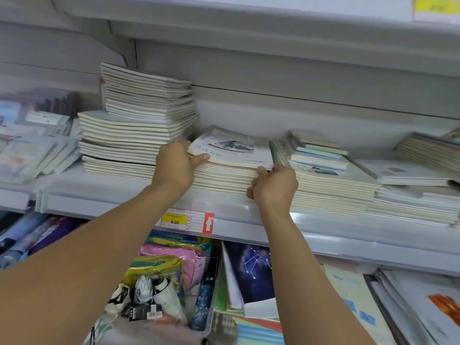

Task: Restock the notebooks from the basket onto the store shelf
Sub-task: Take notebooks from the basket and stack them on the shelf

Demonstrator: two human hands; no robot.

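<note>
Between taller stack (139,125) and right pile (331,180): notebook stack (231,168) flat on shelf (139,202). Left hand (175,165), right hand (273,186) clamp its front corners; long axis points rearward; both equally near.

- Both bare forearms reach up and forward, roughly parallel, the left one nearer the camera
- The left hand (175,165) is cupped, thumb pointing right, pressed flat
- The right hand (273,186) is curled, fingers (261,170) bent inward, knuckles facing the camera
</note>
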